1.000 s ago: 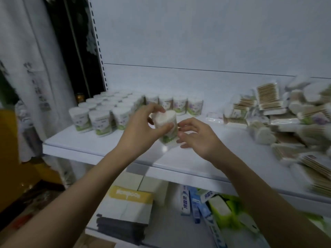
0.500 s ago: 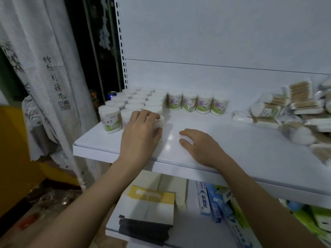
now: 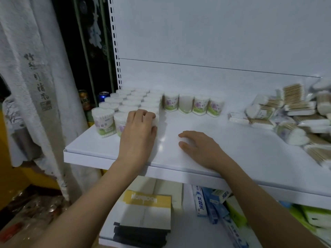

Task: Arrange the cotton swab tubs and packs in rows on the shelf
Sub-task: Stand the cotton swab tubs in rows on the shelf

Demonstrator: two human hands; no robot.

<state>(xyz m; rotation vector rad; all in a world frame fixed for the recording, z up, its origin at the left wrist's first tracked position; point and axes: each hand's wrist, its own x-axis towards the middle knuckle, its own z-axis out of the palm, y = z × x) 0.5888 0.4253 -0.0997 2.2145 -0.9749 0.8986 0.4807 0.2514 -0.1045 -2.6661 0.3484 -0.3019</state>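
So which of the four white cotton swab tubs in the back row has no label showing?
The second from the left, the plain white tub: its face is blank, while its three neighbours show purple-and-green labels.

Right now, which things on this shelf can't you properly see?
Head view only:
- Tub under the left hand: mostly covered by the fingers, label hidden.
- Back rows of tubs: only lids show, front tubs block them.
- Pile of packs: blurred, cut off by the right edge, count unclear.
- Right hand: palm hidden.
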